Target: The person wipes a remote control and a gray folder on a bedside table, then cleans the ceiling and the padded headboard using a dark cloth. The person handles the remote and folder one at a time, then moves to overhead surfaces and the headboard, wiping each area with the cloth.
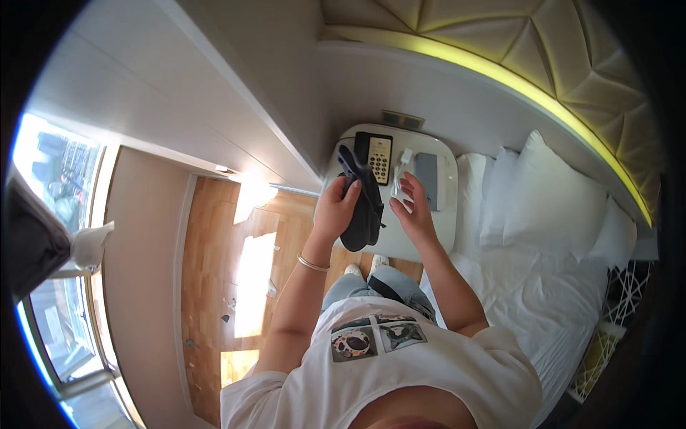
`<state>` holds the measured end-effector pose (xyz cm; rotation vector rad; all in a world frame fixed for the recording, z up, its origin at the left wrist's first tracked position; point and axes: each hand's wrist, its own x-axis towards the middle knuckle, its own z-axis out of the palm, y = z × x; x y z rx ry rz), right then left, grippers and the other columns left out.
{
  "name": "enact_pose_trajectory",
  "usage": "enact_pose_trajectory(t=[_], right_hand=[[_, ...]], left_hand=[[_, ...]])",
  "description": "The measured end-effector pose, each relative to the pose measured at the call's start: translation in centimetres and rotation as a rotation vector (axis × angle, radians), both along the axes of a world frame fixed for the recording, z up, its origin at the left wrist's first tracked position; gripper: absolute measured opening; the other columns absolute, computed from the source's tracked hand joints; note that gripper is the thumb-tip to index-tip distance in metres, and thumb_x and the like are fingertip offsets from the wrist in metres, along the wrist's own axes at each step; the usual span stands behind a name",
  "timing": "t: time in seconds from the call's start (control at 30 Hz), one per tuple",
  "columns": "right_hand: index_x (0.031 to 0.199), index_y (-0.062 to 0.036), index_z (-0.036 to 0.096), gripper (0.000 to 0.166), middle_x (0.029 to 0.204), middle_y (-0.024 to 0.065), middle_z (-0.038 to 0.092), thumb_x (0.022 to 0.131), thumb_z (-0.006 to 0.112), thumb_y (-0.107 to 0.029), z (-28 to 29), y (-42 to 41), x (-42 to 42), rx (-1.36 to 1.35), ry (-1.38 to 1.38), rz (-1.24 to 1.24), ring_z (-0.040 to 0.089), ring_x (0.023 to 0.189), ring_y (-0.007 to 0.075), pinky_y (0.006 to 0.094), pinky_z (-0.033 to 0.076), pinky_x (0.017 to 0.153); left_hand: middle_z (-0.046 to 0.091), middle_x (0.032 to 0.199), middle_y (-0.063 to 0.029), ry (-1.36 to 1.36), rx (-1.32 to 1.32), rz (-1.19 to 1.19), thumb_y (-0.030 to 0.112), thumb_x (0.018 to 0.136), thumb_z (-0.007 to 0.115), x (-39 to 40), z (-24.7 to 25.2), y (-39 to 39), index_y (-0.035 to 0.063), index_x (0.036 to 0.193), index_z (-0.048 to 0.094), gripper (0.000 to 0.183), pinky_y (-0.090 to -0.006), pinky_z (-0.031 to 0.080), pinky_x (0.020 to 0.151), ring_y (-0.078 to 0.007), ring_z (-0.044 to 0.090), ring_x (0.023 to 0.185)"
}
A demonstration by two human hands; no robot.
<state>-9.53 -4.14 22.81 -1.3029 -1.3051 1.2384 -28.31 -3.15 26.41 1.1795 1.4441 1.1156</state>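
Note:
My left hand (335, 209) grips a dark, limp fabric item (364, 214) with a loose strap-like end. What exactly it is, I cannot tell. My right hand (417, 217) is held beside it, fingers apart and nothing in them. Both hands are over a white bedside table (396, 238) with rounded corners. On the tabletop, a black telephone (381, 155) with a keypad is partly hidden by the fabric. Just beyond my right fingertips lies a white charging cable (405, 156) with its plug. A flat grey rectangular object (427, 182) rests to the cable's right.
White pillows (552, 198) and a rumpled white sheet (536, 295) cover the bed on the right. A socket plate (403, 119) is on the wall behind the table. Small scraps litter the sunlit wooden floor (206, 268). Windows (67, 322) are at far left.

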Motion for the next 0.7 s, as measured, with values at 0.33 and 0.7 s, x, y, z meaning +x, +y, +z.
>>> enact_pose_trajectory(t=[0.33,0.7], right_hand=[[0.131,-0.0101,0.051,0.056,0.120,0.0147,0.059,0.077,0.063,0.003,9.4,5.6,-3.6,0.478,-0.229,0.272,0.058,0.108,0.0316,0.0356,0.047,0.092],[0.088,-0.0060,0.064,0.019,0.074,0.0042,0.059,0.072,0.071,0.000,14.2,12.3,-15.6,0.867,-0.535,-0.157,0.058,0.074,0.0246,0.0352,0.045,0.067]], left_hand=[[0.063,0.074,-0.0182,0.481,0.334,-0.376,0.009,0.082,0.058,-4.4,10.5,0.3,0.0029,0.095,0.064,0.016,-0.0377,0.049,0.062,-0.0347,0.061,0.067],[0.055,0.076,-0.0062,0.961,0.739,0.386,0.007,0.076,0.069,-19.6,14.5,8.1,0.0126,0.092,0.069,0.017,-0.0388,0.044,0.071,-0.0251,0.055,0.076]])
